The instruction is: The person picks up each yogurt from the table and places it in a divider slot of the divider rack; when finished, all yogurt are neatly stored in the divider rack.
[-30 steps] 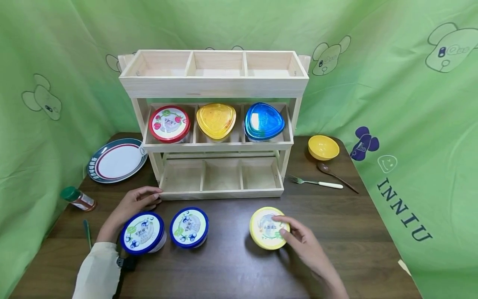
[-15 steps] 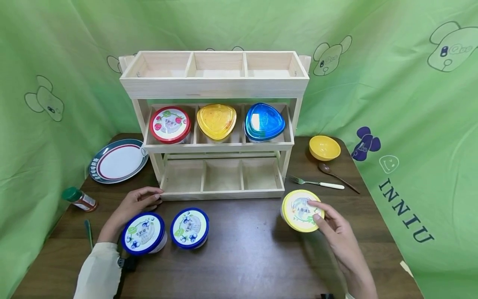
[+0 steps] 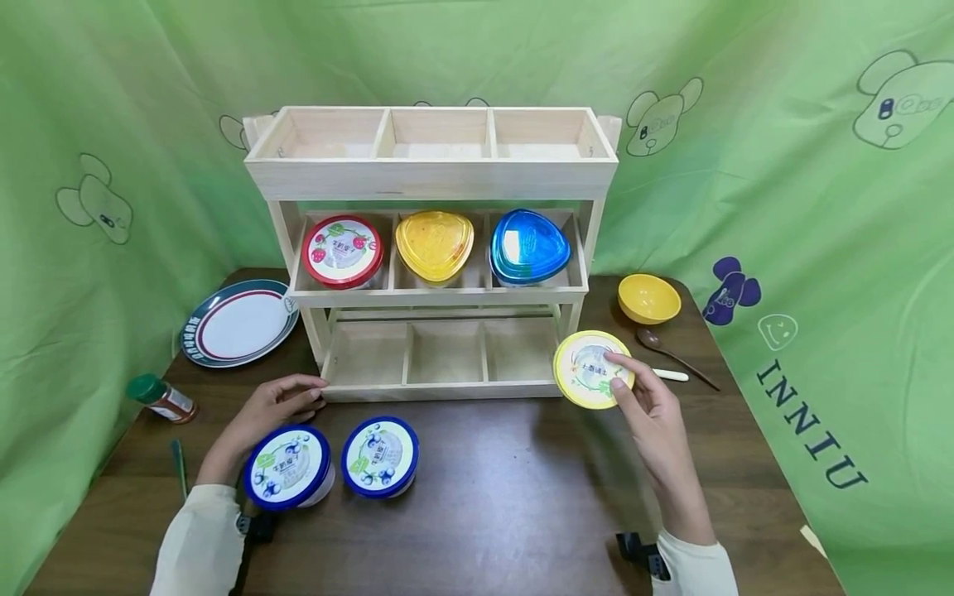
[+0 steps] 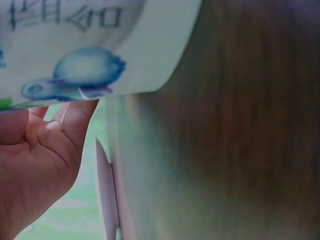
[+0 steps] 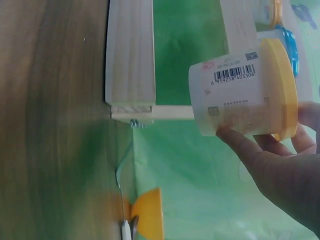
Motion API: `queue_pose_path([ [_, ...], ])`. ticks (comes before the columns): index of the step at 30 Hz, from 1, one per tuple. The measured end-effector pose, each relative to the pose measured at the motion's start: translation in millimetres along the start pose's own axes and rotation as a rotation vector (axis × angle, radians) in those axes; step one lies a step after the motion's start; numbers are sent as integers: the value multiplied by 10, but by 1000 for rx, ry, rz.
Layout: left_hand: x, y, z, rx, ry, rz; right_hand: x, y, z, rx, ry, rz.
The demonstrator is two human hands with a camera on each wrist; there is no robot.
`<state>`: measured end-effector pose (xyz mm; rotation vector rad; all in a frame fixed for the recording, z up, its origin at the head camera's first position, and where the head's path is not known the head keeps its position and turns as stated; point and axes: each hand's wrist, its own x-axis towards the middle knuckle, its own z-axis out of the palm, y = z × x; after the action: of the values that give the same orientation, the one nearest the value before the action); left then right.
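My right hand grips a tub with a yellow lid, thumb and fingers around its side. The tub is raised off the table, overlapping the right end of the shelf's bottom tier in the head view. Its white wall with a barcode shows in the right wrist view. My left hand rests with its fingertips at the front left corner of the wooden shelf. Two tubs with blue lids and blueberry pictures stand near that hand, one beside the wrist, the other to its right.
On the middle tier sit a red-lidded tub, a yellow-lidded container and a blue-lidded container. A plate and spice jar lie left; a yellow bowl, brown spoon and partly hidden fork lie right.
My right hand has lifted the yellow-lidded tub from the table, carrying it right and then up toward the shelf's lower right end. The left hand keeps its place.
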<state>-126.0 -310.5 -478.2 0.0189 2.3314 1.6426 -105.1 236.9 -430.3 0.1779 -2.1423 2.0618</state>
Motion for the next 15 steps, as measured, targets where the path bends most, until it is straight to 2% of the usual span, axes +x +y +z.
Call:
queue_pose_path([
  [6,-10,11,0,1,1,3,177,22,77,57,-67,33],
  [15,-33,19,-12,-49,-8,-7,390,110,311,125,-107,114],
])
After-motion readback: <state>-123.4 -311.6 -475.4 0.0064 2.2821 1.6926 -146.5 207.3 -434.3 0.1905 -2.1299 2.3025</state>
